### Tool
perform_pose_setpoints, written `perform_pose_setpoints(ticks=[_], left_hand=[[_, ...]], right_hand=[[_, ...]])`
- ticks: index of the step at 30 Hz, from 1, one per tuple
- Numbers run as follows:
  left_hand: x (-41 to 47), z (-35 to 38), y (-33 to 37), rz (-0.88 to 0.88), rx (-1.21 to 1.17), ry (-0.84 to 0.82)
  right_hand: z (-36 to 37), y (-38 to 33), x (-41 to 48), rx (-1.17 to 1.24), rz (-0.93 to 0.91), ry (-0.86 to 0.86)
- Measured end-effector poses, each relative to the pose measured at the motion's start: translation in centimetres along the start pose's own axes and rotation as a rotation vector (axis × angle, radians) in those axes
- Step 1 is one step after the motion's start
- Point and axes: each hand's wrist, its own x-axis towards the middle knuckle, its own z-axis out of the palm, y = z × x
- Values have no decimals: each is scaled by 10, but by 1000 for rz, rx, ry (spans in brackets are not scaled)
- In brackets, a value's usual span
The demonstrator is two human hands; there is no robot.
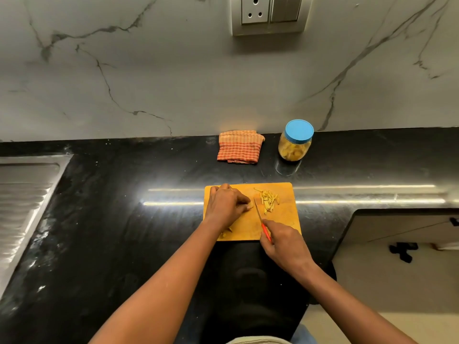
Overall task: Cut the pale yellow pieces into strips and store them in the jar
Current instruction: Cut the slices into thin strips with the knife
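An orange cutting board [283,219] lies on the black counter. My left hand [227,204] curls over a pale yellow piece [250,204] and holds it down on the board. My right hand [283,240] grips a red-handled knife [260,219], its blade just right of that piece. A small heap of cut pale yellow strips [269,199] lies on the board to the right of the blade. A few scraps [227,232] sit near the board's front left. The clear jar [295,145] with a blue lid stands behind the board, lid on, holding yellow pieces.
A folded orange checked cloth [239,147] lies against the marble wall, left of the jar. A steel sink drainboard [22,194] is at the far left. The counter edge drops off at the right to a cabinet [407,227]. A wall socket [269,13] is overhead.
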Motion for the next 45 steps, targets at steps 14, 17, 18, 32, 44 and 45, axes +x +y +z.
perform_pose_setpoints(ticks=[14,17,18,32,44,45], left_hand=[[6,-5,11,13,96,-32],[6,-5,10,3,82,-36],[6,-4,10,3,79,-36],[6,-1,10,-33,81,-31],[6,2,10,-94,39,-9],[6,2,11,-97,35,-7]], right_hand=[[3,5,-2,-37,-74,-11],[5,8,-1,-48,-80,-41],[5,8,0,-57,-85,-55],[-5,-1,34,-319,-164,-257],[-3,11,5,-172,-81,-161],[-2,10,7,-156,-88,-154]])
